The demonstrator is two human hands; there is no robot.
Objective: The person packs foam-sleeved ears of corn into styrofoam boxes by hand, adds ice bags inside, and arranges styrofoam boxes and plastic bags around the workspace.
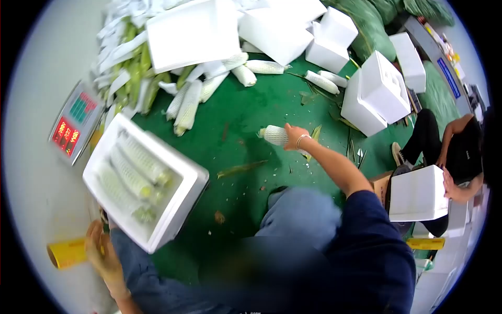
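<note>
My right hand (295, 137) is closed around a corn cob in white foam netting (274, 135), held over the green floor (246, 120). Its pale green end points left. At the lower left, my left hand (103, 256) has its fingers apart and holds nothing, beside a yellow roll (68, 253). Between my hands, toward the left, stands an open white foam box (188, 180) with several netted cobs (130, 167) inside. A scale (77, 123) with a lit red display is behind the box.
More netted cobs (188, 107) and green husked cobs (137, 65) lie at the back left, near white foam boxes (191, 34). At the right, a co-worker's hands (455, 188) touch another foam box (415, 194). Green sacks (366, 26) are behind.
</note>
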